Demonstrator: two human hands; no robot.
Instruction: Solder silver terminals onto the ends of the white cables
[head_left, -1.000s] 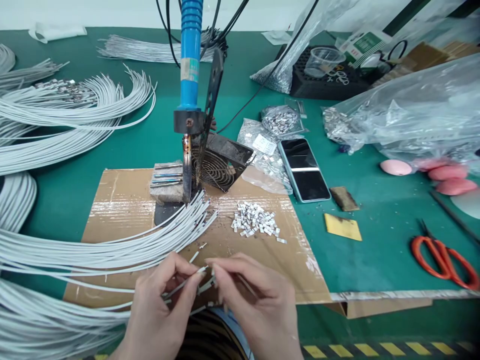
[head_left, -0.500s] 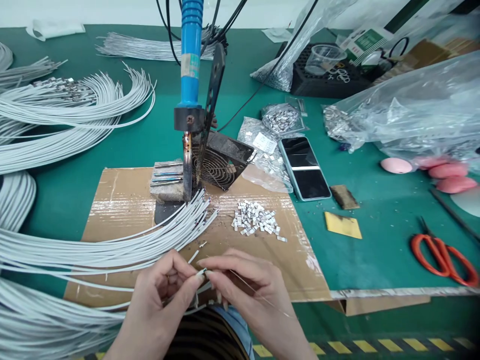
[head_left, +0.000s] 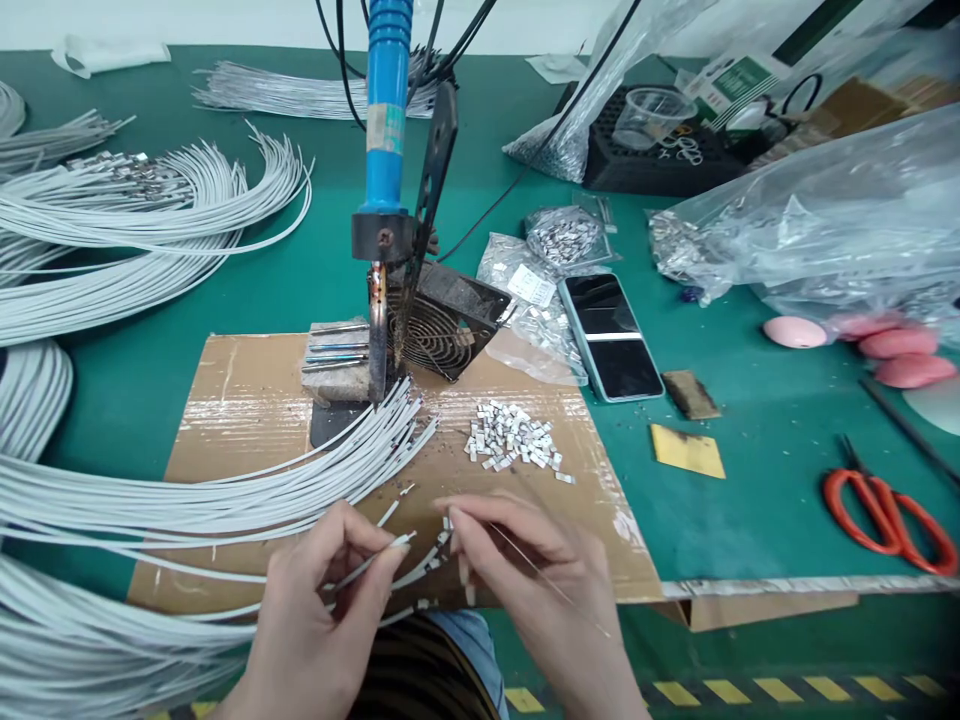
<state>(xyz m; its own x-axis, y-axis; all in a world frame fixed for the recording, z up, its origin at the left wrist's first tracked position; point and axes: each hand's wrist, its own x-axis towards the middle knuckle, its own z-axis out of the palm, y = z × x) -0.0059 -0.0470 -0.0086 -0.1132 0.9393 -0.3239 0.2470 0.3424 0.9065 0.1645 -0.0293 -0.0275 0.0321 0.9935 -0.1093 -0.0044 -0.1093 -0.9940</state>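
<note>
My left hand (head_left: 322, 610) pinches the stripped end of a thin white cable (head_left: 371, 562) between thumb and forefinger, low over the cardboard sheet (head_left: 240, 400). My right hand (head_left: 532, 580) sits just right of it, fingers pinched together at about the cable tip; a thin solder wire (head_left: 547, 585) runs across its back. What its fingertips hold is too small to see. A bundle of white cables (head_left: 225, 500) fans in from the left. A pile of small metal terminals (head_left: 514, 448) lies on the cardboard ahead of my right hand.
A blue-handled soldering iron (head_left: 386, 130) stands clamped upright over a metal block, with a small fan (head_left: 435, 330) behind it. A phone (head_left: 611, 335), bags of terminals (head_left: 562, 235), sponge pieces (head_left: 686, 452), orange scissors (head_left: 889, 515) and large plastic bags (head_left: 825, 220) lie to the right.
My right hand has drawn a little to the right, away from my left fingertips; the two hands were touching at the cable tip before. The left hand still pinches the cable.
</note>
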